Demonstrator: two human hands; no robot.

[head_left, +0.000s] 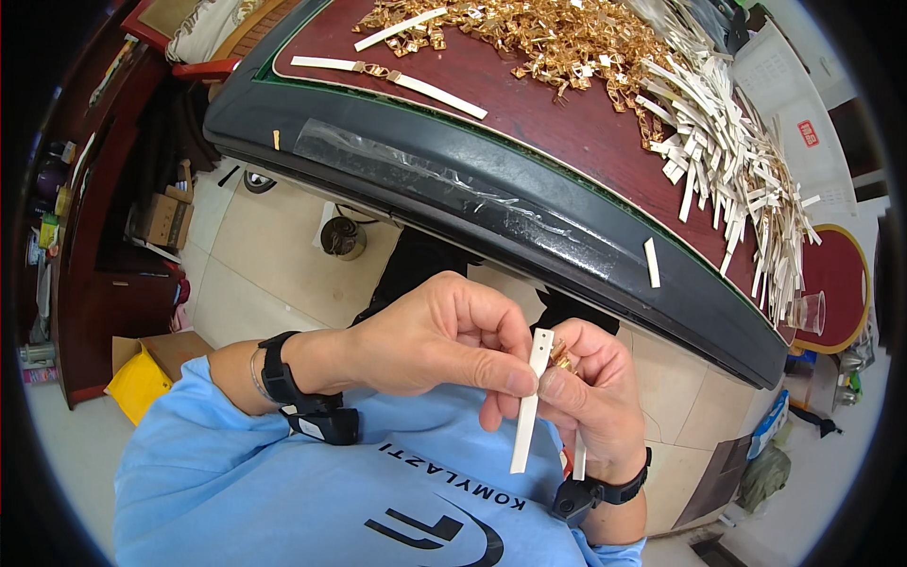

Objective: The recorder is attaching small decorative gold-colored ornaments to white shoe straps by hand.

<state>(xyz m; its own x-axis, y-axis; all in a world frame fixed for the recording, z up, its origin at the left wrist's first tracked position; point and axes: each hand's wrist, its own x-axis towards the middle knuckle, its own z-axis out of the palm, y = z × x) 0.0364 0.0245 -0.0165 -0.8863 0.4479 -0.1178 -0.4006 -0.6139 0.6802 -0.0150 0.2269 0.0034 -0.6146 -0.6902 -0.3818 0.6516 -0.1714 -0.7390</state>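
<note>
My left hand [439, 335] pinches a short white strap [525, 425] between thumb and fingers, in front of my chest. Small holes show near the strap's upper end. Close against it, my right hand [605, 392] grips a gold buckle [562, 355], partly hidden by the fingers. A second white strap [579, 458] hangs below the right palm; whether it is joined to the buckle is hidden. On the dark red tabletop [453, 66] lies a gold buckle [378, 71] with a white strap at each side.
Gold buckles [539, 33] are heaped at the table's far side, beside a large pile of white straps [718, 142] at the right. One loose strap [652, 263] rests on the black table edge. A clear plastic cup [808, 314] sits on a red stool [836, 283] at the right.
</note>
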